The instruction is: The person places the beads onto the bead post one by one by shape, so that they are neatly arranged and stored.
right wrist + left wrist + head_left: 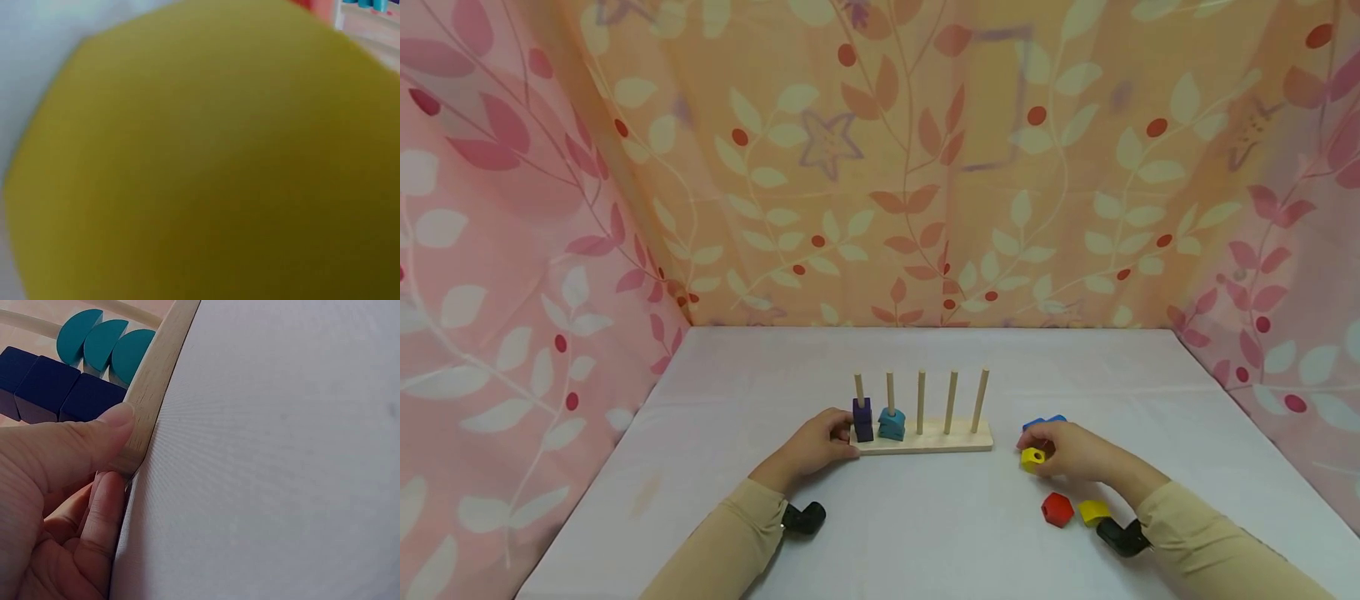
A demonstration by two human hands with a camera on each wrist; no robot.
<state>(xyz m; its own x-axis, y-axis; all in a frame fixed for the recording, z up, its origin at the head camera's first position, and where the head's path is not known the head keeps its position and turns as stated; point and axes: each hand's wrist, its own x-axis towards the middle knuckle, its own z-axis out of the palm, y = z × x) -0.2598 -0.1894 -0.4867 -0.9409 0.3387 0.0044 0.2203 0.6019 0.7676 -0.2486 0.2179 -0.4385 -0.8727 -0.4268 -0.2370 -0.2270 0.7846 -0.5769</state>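
Note:
A wooden peg stand [925, 447] with several upright pegs lies mid-table. My left hand [816, 439] grips its left end; in the left wrist view the thumb [115, 425] presses the wooden edge and curled fingers lie against the corner. Dark blue blocks [862, 421] are stacked on the leftmost peg, teal half-round blocks [892, 425] on the one beside it. To the right, my right hand [1075, 452] pinches a yellow block [1032, 459] with a hole in it. A blurred yellow block [187, 156] fills the right wrist view; which one, I cannot tell.
Blue blocks [1045, 422] lie just behind the right hand, partly hidden by it. Nearer me are a red hexagonal block [1057, 510] and another yellow block [1093, 512], close to the right wrist's black camera [1123, 537]. Patterned curtains [880, 167] hang around the white table.

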